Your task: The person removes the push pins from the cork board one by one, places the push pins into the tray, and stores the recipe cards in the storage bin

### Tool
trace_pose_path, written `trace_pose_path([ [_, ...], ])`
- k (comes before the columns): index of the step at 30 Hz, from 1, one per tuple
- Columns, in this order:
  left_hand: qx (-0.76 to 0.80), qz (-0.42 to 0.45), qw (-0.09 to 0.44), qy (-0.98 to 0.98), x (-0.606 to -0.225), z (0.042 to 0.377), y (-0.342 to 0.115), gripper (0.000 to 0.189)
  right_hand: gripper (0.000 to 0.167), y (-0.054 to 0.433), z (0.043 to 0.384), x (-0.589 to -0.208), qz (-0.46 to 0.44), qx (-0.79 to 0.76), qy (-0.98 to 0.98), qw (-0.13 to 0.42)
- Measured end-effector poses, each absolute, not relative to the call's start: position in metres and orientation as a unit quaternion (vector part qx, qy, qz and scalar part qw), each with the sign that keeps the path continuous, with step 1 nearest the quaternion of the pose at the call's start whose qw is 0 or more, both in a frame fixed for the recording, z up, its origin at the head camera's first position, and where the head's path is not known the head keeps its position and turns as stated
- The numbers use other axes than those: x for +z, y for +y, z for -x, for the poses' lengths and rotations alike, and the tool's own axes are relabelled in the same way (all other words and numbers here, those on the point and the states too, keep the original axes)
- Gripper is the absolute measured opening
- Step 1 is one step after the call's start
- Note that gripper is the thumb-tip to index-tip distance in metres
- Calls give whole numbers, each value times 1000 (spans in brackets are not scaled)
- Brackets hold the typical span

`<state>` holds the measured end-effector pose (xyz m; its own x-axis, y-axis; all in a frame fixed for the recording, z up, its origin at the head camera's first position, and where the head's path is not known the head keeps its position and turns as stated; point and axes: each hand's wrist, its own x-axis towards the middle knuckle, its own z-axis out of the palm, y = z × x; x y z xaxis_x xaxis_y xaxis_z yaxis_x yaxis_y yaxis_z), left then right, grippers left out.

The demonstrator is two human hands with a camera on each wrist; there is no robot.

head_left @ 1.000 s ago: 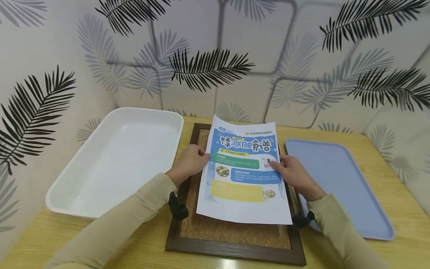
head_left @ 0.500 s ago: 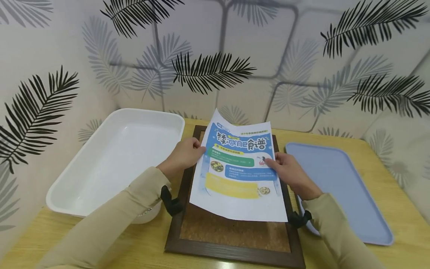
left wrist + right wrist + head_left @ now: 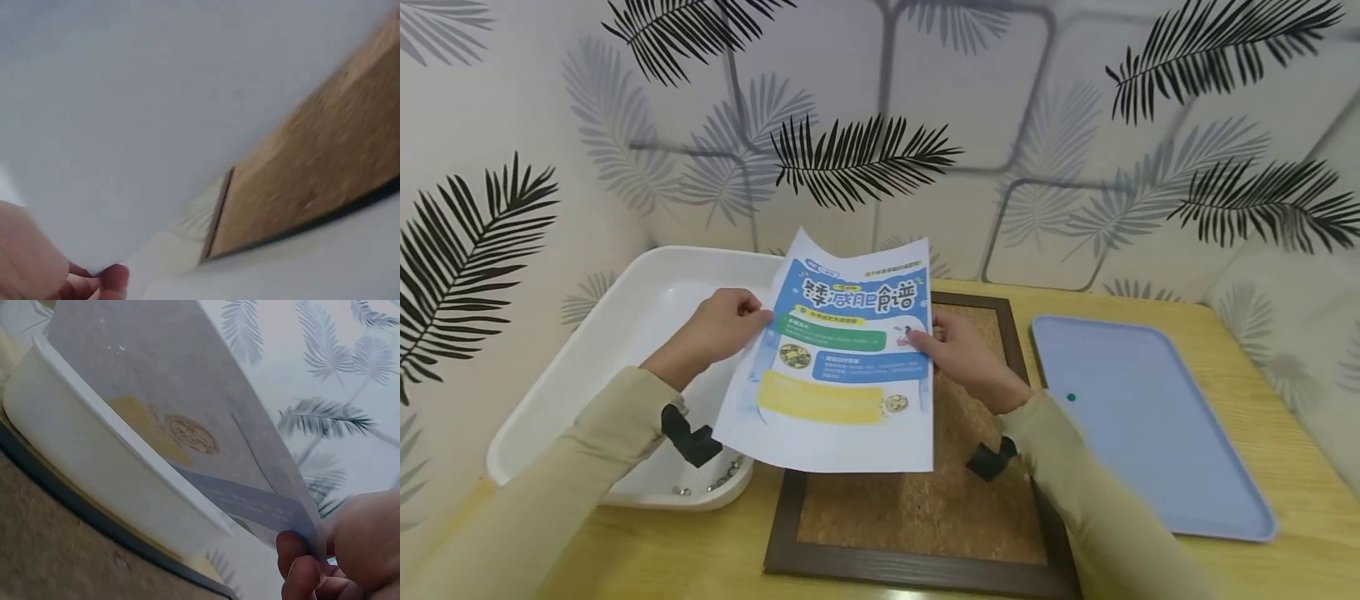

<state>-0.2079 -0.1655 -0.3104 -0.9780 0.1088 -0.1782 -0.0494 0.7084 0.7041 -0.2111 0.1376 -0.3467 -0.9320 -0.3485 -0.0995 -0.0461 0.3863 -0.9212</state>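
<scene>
A printed paper sheet [image 3: 842, 358] with blue, green and yellow blocks hangs tilted in the air, its top edge bowed. My left hand [image 3: 715, 329] pinches its left edge, above the white tray. On the opposite edge, my right hand [image 3: 966, 358] pinches the sheet with the thumb on the printed side. Below lies a cork board [image 3: 917, 517] in a dark brown frame, its upper left part hidden by the sheet. The left wrist view catches the plain back of the sheet [image 3: 125, 125]; in the right wrist view, print shows through the sheet [image 3: 187, 400].
A deep white tray [image 3: 572, 367] stands left of the board, with small silvery pieces [image 3: 726, 472] in its near right corner. On the right lies a flat blue tray [image 3: 1150, 467] bearing a small green dot-like thing [image 3: 1071, 397]. A leaf-patterned wall [image 3: 880, 83] rises behind the table.
Both hands have carried the sheet leftward, from over the cork board to partly over the white tray. More cork, the silvery pieces and the green dot now show.
</scene>
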Motion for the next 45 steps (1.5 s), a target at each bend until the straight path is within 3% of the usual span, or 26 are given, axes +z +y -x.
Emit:
trace_pose_path([
  [8,327,-22,65,943,-304,207,-227,30,37,72,221,-344,131,-558,803,163],
  [17,327,8,81,941,-329,196,-265,36,33,27,230,-341,119,-515,831,173],
  [29,280,19,95,955,-326,209,-300,36,29,-20,224,-353,124,-498,841,170],
  [40,269,25,117,956,-319,215,-318,39,27,-46,216,-344,155,-378,909,86],
  [45,276,23,109,955,-319,219,-322,39,28,-53,218,-343,147,-347,924,72],
])
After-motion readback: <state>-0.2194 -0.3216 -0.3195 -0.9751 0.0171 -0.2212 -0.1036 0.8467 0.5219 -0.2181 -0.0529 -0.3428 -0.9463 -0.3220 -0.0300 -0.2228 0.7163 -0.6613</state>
